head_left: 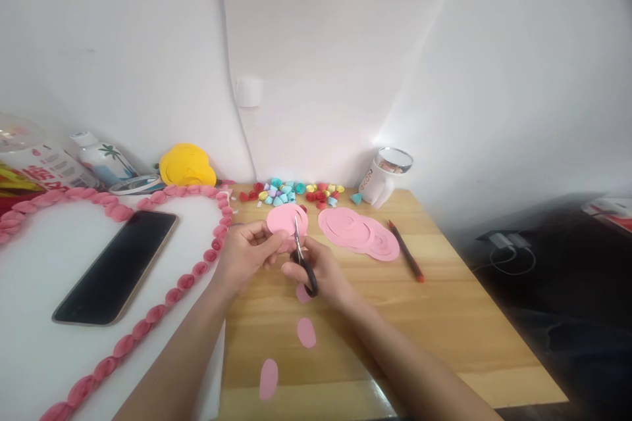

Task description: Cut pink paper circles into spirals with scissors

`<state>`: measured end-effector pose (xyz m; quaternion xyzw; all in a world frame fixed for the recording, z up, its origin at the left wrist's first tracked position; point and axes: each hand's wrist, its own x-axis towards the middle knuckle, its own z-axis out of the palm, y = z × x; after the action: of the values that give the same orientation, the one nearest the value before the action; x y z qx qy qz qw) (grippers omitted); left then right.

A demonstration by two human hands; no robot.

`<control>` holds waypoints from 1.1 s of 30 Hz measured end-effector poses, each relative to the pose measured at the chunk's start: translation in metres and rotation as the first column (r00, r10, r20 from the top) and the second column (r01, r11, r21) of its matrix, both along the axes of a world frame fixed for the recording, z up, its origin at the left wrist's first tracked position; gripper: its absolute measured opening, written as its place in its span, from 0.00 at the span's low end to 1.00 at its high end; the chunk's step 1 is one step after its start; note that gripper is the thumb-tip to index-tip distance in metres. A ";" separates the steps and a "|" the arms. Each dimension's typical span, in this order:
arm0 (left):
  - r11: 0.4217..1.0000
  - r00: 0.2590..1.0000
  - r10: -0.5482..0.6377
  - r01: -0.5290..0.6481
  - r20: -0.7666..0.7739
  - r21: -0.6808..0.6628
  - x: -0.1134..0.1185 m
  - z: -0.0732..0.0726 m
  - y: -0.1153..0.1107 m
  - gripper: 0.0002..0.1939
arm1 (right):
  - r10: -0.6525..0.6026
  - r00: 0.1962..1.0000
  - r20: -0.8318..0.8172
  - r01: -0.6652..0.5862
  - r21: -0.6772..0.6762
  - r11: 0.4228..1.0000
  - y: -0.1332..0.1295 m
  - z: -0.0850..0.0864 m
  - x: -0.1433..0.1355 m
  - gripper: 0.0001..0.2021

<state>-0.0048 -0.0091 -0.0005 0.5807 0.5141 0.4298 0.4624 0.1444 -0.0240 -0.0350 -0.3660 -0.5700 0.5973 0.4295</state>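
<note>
The left hand [249,251] is pinching a pink paper disc [286,220]; the right hand [316,270] is gripping scissors [302,262] cutting into it. Pink cutouts [358,232] and a red pen [405,251] are lying toward the table's [444,316] back edge.

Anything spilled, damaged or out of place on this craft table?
Nothing looks damaged or spilled. The left hand holds a pink paper disc while the right hand cuts it with scissors. Three pink offcuts lie loose on the wooden table, consistent with cutting. The mug leans tilted against the wall.
</note>
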 end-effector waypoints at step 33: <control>0.999 0.999 -0.025 0.024 -0.038 -0.026 0.002 0.005 -0.001 0.13 | -0.012 0.999 -0.036 0.012 -0.008 1.000 0.001 0.002 0.000 0.22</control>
<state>-0.0031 -0.0100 0.0050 0.5890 0.5211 0.4065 0.4651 0.1446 -0.0229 -0.0331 -0.3602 -0.5575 0.6035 0.4419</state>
